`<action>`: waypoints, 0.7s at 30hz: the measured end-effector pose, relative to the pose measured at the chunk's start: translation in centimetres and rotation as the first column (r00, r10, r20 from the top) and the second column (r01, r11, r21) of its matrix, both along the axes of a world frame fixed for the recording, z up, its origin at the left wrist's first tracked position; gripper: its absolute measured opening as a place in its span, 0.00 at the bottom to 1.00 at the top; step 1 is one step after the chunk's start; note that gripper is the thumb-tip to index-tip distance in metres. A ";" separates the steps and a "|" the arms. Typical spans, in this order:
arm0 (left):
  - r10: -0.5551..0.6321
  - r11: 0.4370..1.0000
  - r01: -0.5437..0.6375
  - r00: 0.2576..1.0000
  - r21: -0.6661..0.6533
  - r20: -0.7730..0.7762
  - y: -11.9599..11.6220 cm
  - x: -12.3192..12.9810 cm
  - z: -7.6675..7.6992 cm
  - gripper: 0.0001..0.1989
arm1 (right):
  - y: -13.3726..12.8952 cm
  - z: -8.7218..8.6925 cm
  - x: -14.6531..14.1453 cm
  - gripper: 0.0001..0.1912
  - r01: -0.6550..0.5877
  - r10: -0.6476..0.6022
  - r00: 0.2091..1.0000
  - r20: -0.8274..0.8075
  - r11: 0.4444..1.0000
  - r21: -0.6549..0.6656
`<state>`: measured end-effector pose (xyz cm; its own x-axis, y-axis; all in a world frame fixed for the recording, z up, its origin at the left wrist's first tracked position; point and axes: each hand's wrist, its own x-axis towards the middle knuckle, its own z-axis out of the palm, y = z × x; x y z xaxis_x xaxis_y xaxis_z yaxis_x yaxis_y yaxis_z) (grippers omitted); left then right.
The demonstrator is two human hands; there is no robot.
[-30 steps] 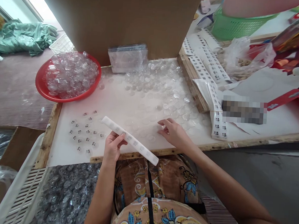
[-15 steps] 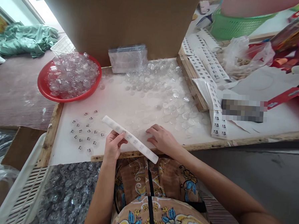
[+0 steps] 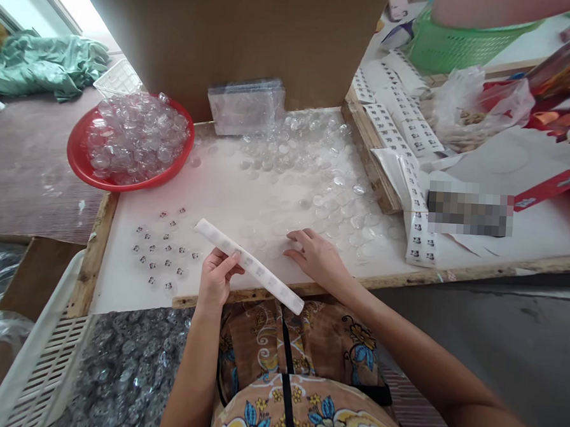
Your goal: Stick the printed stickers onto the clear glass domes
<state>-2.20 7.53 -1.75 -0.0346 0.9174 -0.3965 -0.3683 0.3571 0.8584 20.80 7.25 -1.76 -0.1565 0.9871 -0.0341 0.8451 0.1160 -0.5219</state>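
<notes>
My left hand (image 3: 218, 275) pinches a narrow white strip of stickers (image 3: 251, 264) between thumb and fingers. The strip slants from upper left down toward my lap, and small dark prints show faintly along it. My right hand (image 3: 317, 258) is low over the white tabletop (image 3: 228, 198), thumb and forefinger apart, with no object visible between them. Ahead and to its right lie many clear round discs (image 3: 342, 210), scattered and partly overlapping. Left of my left hand, several clear discs with small black-and-white prints (image 3: 168, 248) are spread out on the table.
A red basin (image 3: 80, 164) heaped with clear round pieces stands at the back left. Behind the discs rise a clear-wrapped pack (image 3: 245, 109) and a cardboard box (image 3: 227, 32). Sticker sheets (image 3: 420, 236) lie beyond a wooden strip (image 3: 373, 173). A white crate (image 3: 50, 367) is below left.
My right hand has shifted slightly to the right, and its thumb and forefinger show a gap. The left hand still holds the sticker strip in nearly the same place.
</notes>
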 end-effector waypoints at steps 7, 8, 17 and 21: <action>-0.004 1.000 0.004 1.000 0.005 0.008 0.0 0.0 0.1 0.15 | -1.6 0.6 0.7 0.12 -0.172 0.176 0.982 -0.067 0.983 0.057; -0.006 1.000 0.006 1.000 0.002 0.005 0.0 -0.1 0.1 0.15 | -1.8 0.6 0.7 0.12 -0.213 0.216 0.974 -0.075 0.976 0.040; 0.003 1.000 -0.003 1.000 0.019 0.011 0.0 -0.1 -0.1 0.15 | -0.9 0.4 1.2 0.08 -0.134 0.141 0.989 -0.050 0.984 0.121; 0.012 1.000 -0.013 1.000 0.025 0.009 0.1 -0.1 -0.1 0.16 | 0.1 0.1 0.6 0.11 -0.183 0.179 0.983 0.045 0.975 0.125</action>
<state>-2.31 7.61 -1.87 -0.0427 0.9264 -0.3742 -0.3803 0.3313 0.8635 21.40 7.33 -1.69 -0.3336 0.9391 0.0829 0.8206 0.3325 -0.4648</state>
